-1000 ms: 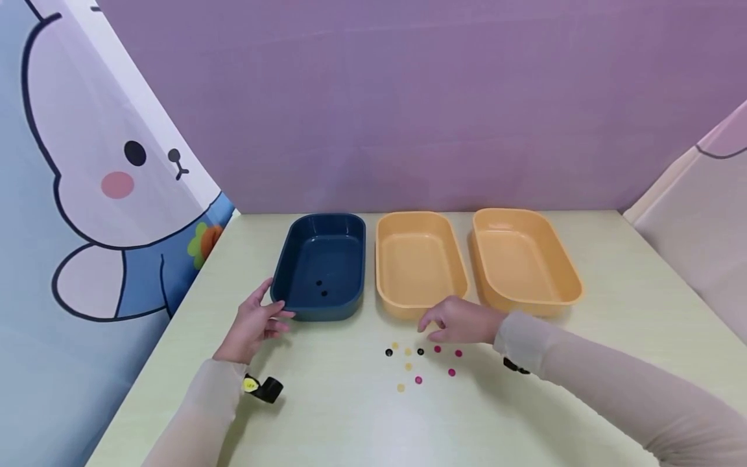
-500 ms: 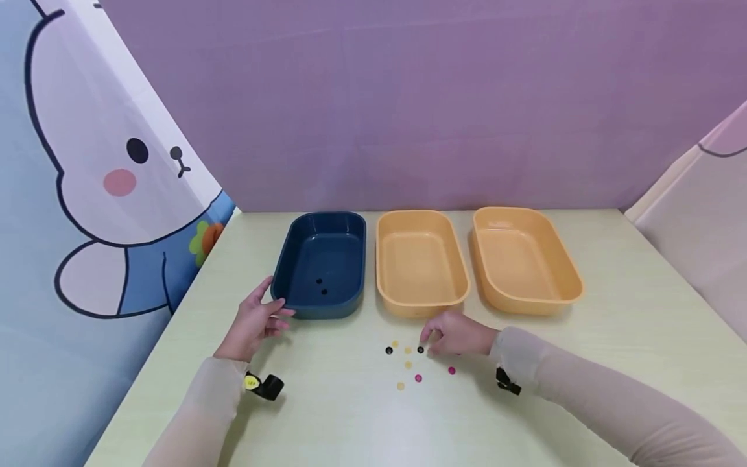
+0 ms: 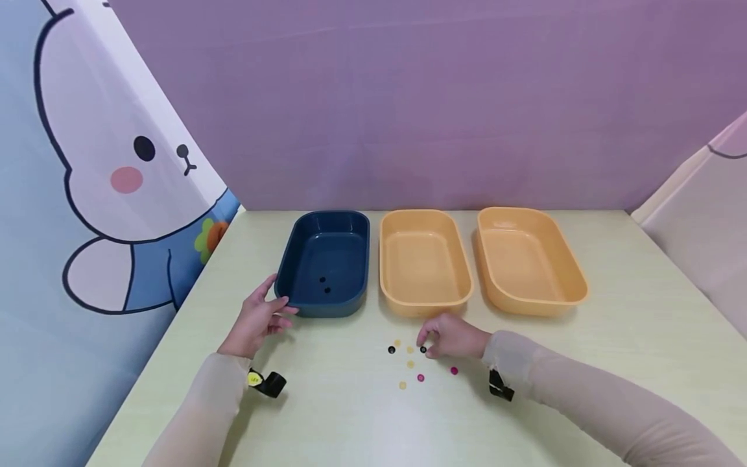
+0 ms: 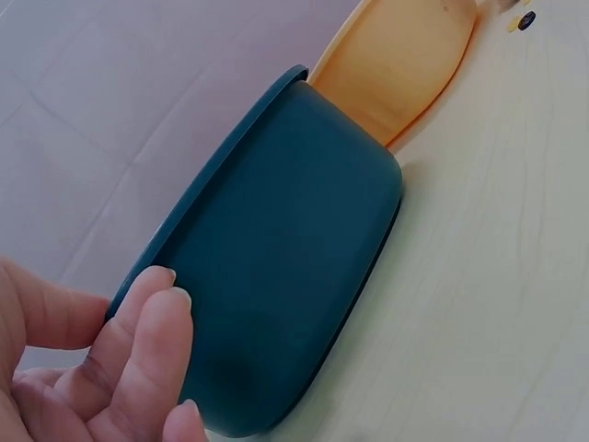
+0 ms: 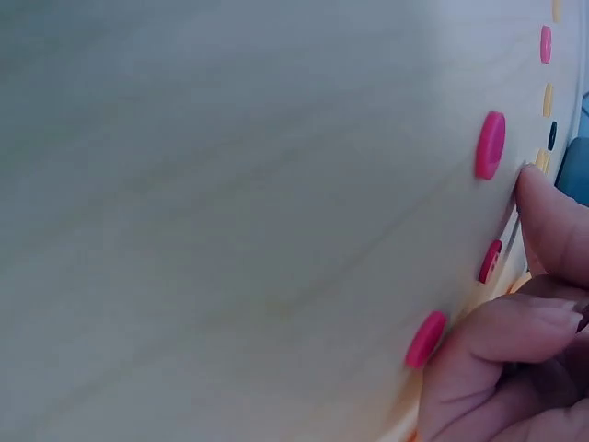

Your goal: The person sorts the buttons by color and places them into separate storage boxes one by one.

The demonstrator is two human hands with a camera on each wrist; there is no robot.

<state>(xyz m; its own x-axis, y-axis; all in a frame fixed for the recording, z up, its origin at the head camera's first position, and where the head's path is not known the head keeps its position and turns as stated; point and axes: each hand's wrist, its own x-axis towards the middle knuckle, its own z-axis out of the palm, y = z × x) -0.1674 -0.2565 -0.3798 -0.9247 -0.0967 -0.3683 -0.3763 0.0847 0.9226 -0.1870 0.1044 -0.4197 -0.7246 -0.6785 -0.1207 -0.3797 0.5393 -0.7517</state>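
My left hand [image 3: 253,324] holds the near left corner of the dark blue tray [image 3: 344,305], with its thumb at the front rim. In the left wrist view its fingers [image 4: 161,354] lie against the tray's outer wall. Two black buttons [image 3: 327,290] lie inside that tray. On the table, my right hand [image 3: 455,336] has thumb and index finger on either side of a black button [image 3: 423,349], pinching it. Another black button [image 3: 391,349] lies to its left. Around them are several yellow buttons [image 3: 411,364] and pink buttons [image 5: 491,145], some hidden from the head view by the right hand.
A yellow tray [image 3: 426,305] stands beside the blue one, just behind my right hand. A second yellow tray [image 3: 539,307] stands further right. Behind the pale table [image 3: 327,415] hangs a purple cloth [image 3: 408,104].
My right hand has come down and left onto the black button, covering some pink buttons. Its thumb and index finger have closed in around the button. The left hand stays at the blue tray.
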